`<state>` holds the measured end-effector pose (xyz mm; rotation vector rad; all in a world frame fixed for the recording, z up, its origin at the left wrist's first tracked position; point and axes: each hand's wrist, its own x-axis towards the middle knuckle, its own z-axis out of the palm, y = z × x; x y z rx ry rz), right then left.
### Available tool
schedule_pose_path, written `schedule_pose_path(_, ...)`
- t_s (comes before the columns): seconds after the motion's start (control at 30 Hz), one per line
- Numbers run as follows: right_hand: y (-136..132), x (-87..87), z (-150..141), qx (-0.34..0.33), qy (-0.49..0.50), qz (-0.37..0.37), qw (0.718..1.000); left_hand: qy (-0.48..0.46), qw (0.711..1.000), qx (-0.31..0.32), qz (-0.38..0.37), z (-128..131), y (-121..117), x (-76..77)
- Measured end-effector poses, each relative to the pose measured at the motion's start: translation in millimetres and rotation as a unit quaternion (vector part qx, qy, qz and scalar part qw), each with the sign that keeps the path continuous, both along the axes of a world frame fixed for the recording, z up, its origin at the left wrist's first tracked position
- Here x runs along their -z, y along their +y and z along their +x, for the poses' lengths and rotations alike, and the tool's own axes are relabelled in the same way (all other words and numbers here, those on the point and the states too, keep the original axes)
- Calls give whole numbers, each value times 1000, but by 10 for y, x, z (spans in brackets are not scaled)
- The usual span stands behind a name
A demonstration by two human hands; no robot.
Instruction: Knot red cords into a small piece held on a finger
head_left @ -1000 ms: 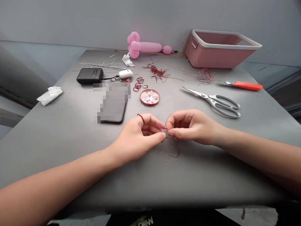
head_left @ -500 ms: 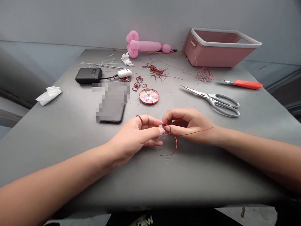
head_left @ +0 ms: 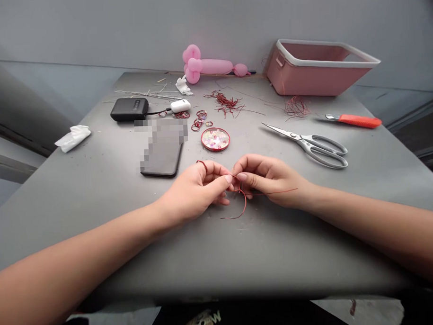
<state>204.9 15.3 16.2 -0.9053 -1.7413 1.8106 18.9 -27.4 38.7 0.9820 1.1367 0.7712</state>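
Close together over the near middle of the table, both hands work on a thin red cord [head_left: 245, 205]. My left hand [head_left: 199, 184] pinches part of it between thumb and forefinger, and a dark red ring [head_left: 203, 165] circles one of its fingers. My right hand [head_left: 270, 179] grips the cord's small loop, its fingertips almost touching the left ones. One cord end curls down below the fingers; another runs right, across the right hand's heel. Any bead on the cord is hidden by the fingers. Just beyond lies a round red-rimmed dish of beads [head_left: 215, 140].
Scissors [head_left: 304, 143] and an orange-handled cutter [head_left: 359, 121] lie right, below a pink basket [head_left: 323, 76]. A phone [head_left: 162, 152], black power bank [head_left: 129, 109], white earbud case [head_left: 180, 106] and tissue [head_left: 72, 138] are left. Red cord scraps [head_left: 226, 101] and a pink balloon [head_left: 213, 66] lie behind.
The white bead seen at my left fingertips is now covered. My hands have drawn closer, the right fingers now pinching the cord loop, and the hanging end has shifted left.
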Motion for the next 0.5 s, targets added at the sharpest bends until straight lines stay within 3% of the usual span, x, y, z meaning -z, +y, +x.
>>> schedule_pose_path(0.3,114,-21,28,14,89,-217,972,4,1000,16,15,-6,1,36)
schedule_pose_path(0.5,139,-17,35,35,100,-243,964,38,998,13,53,-8,13,112)
